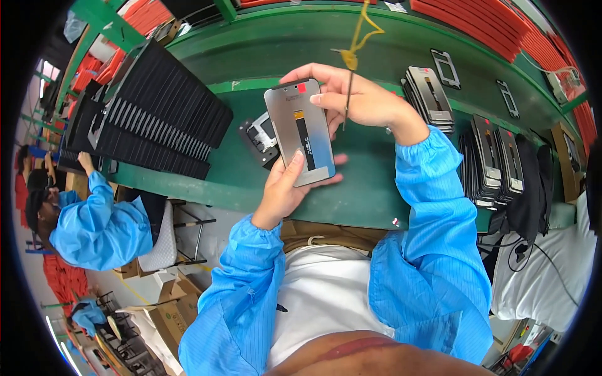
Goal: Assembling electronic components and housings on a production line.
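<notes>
Between both hands I hold a phone screen (290, 131), its silvery back facing up, with a dark ribbon cable and a red tab near the top. My left hand (286, 185) grips its lower end, thumb on the back and fingers underneath. At the upper right edge, my right hand (354, 94) is closed on it, thumb against the back. A thin dark rod on a yellow cord (350, 59) hangs by the right hand. Partly hidden behind the screen, a black fixture with a metal part (260, 135) lies on the green table (370, 182).
Tall stacked black trays (163, 113) stand at left. Stacks of phone screens (429, 97), (492, 156) sit at right, near two loose frames (445, 67). Red sheets (476, 22) line the shelf above. A co-worker in blue (103, 216) sits at far left.
</notes>
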`<state>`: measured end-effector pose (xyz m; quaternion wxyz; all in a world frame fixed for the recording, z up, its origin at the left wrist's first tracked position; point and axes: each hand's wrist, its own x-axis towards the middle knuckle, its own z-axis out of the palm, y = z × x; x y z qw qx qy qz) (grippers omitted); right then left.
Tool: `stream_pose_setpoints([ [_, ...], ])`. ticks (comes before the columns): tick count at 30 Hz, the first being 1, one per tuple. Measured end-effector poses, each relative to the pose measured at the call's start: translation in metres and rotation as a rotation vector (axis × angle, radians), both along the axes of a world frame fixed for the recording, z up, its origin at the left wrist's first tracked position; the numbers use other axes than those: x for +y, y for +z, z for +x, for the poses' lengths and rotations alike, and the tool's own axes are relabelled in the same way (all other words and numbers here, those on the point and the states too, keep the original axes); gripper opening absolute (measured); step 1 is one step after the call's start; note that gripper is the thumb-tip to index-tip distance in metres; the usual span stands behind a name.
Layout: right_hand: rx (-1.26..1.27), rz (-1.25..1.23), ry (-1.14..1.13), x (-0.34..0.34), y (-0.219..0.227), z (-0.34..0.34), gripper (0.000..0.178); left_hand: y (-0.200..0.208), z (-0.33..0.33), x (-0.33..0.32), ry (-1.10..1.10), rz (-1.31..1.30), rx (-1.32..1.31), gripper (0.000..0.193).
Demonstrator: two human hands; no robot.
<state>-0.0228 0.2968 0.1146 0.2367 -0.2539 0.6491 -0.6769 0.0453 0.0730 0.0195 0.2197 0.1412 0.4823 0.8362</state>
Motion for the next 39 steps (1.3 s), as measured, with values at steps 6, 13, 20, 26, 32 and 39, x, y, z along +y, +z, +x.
stream_pose_setpoints([
  [6,0.196,-0.076,-0.093,-0.010,-0.032,-0.018,0.029,0.013,0.006,-0.006,-0.140,0.113,-0.047,0.058],
  [13,0.985,0.327,-0.320,-0.002,-0.011,-0.001,0.013,0.015,0.004,-0.013,-0.158,-0.030,-0.027,0.056],
  [20,0.995,0.745,-0.658,0.039,-0.009,-0.007,0.010,0.017,0.002,-0.022,-0.489,-0.383,0.006,0.053],
  [26,0.702,1.282,-0.531,0.102,-0.068,-0.034,0.014,0.016,0.008,-0.022,-0.402,-0.288,-0.024,0.054],
  [32,0.504,1.507,-0.353,0.111,-0.071,-0.031,0.022,0.010,0.007,-0.030,-0.329,-0.337,-0.008,0.060],
  [39,0.703,0.622,-0.206,0.029,-0.023,-0.006,0.017,0.012,-0.004,-0.019,-0.067,0.052,-0.082,0.072],
])
